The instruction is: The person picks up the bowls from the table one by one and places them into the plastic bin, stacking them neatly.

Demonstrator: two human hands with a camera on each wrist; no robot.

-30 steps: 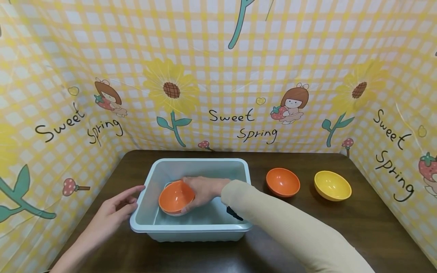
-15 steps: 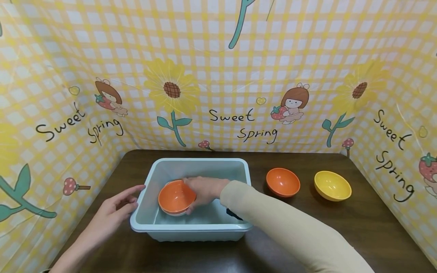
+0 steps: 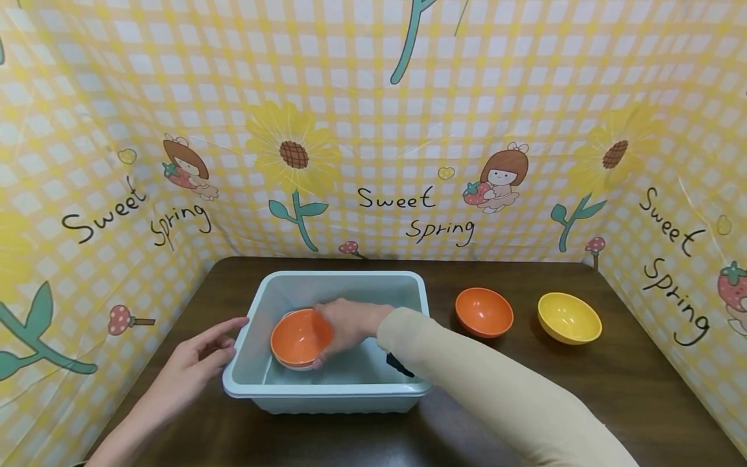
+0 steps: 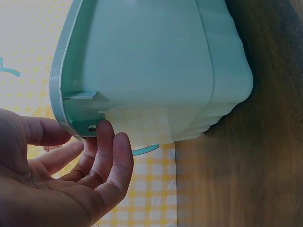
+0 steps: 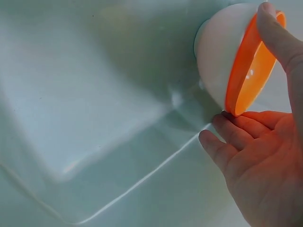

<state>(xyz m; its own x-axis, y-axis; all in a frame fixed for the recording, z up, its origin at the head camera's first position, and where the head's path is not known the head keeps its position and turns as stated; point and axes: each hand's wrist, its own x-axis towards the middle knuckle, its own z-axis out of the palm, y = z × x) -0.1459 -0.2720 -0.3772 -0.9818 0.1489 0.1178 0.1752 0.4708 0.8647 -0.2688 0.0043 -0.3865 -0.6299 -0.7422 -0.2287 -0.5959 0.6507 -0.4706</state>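
Note:
A pale blue-green plastic basin (image 3: 327, 390) stands on the dark wooden table. Inside it, toward the left, an orange bowl (image 3: 299, 334) sits nested in a white bowl (image 5: 218, 56), whose outer side shows in the right wrist view. My right hand (image 3: 347, 327) reaches in from the right and holds the orange bowl at its rim, thumb on the near side and fingers on the far side. My left hand (image 3: 198, 357) is outside the basin, thumb and index fingertips touching its left rim. In the left wrist view the other fingers bend loosely below that rim.
Right of the basin, a second orange bowl (image 3: 484, 312) stands on the table (image 3: 478, 395). A yellow bowl (image 3: 569, 318) is farther right. Checked yellow-and-white cloth (image 3: 408, 155) with printed flowers hangs behind and along both sides.
The orange bowl was tilted one second ago and now sits more level in the white bowl. My right fingers have shifted slightly on its rim; my left hand stays put.

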